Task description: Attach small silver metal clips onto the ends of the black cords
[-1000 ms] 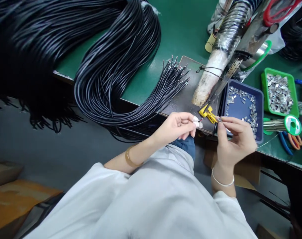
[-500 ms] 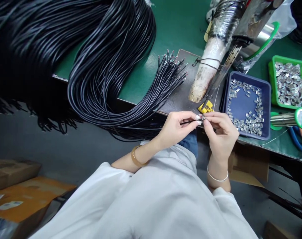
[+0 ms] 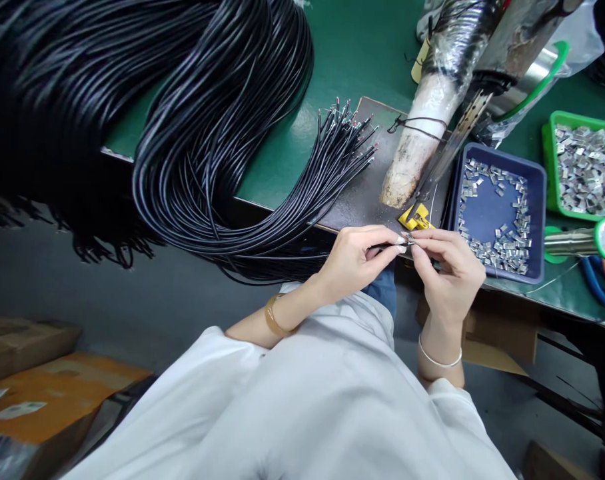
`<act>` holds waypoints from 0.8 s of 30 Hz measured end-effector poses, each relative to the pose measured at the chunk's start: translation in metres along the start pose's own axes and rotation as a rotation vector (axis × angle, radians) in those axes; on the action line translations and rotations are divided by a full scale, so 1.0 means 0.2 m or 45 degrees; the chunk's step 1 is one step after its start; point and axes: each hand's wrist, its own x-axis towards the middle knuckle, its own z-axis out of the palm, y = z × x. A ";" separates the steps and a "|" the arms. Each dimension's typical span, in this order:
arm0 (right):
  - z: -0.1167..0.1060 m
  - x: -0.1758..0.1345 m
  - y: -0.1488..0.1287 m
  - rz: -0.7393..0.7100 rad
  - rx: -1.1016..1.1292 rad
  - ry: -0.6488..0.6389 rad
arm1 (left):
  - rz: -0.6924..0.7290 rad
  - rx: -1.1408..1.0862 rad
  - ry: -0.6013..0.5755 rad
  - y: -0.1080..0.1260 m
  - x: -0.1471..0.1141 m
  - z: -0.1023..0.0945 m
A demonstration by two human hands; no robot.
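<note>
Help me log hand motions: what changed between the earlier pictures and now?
The right hand moved left to the left hand, bringing a small metal piece to the end of the black cable. The left hand's pinch, cable bundle and blue tray stayed put.

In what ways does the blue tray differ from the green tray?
The blue tray shows a wide bare patch of floor; the green tray is heaped over. The blue tray looks larger than the green tray. The blue tray is closer to the right hand than the green tray is. Both hold small metal pieces.
</note>
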 end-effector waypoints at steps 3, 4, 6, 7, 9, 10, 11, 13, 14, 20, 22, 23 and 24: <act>-0.01 0.00 -0.01 -0.105 -0.164 -0.023 | 0.156 0.226 -0.012 -0.03 -0.01 0.01; -0.01 0.00 -0.02 -0.130 -0.211 -0.024 | 0.210 0.320 -0.017 -0.04 -0.01 0.02; 0.00 -0.01 -0.03 -0.116 -0.219 0.001 | 0.270 0.446 -0.022 -0.05 -0.03 0.03; 0.01 -0.01 -0.04 -0.076 -0.168 0.022 | 0.263 0.442 -0.022 -0.05 -0.04 0.03; 0.03 -0.02 -0.05 0.024 -0.012 0.071 | 0.155 0.276 -0.041 -0.03 -0.05 0.03; 0.04 -0.03 -0.05 0.058 0.059 0.095 | 0.061 0.126 -0.068 -0.01 -0.05 0.02; 0.05 -0.03 -0.06 0.072 0.110 0.118 | -0.059 -0.052 -0.118 0.00 -0.05 0.01; 0.07 -0.04 -0.06 0.071 0.172 0.155 | -0.309 -0.415 -0.252 0.03 -0.04 -0.02; 0.08 -0.04 -0.06 0.079 0.205 0.158 | -0.411 -0.569 -0.303 0.04 -0.03 -0.03; 0.09 -0.03 -0.05 0.160 0.257 0.170 | -0.603 -0.927 -0.202 0.03 0.01 -0.06; 0.08 -0.02 -0.05 0.116 0.171 0.244 | -0.590 -0.920 -0.144 0.02 0.01 -0.05; 0.07 -0.02 -0.05 0.093 0.131 0.269 | -0.584 -0.913 -0.121 0.02 0.02 -0.05; 0.06 -0.02 -0.05 0.070 0.092 0.280 | -0.579 -0.907 -0.104 0.02 0.02 -0.04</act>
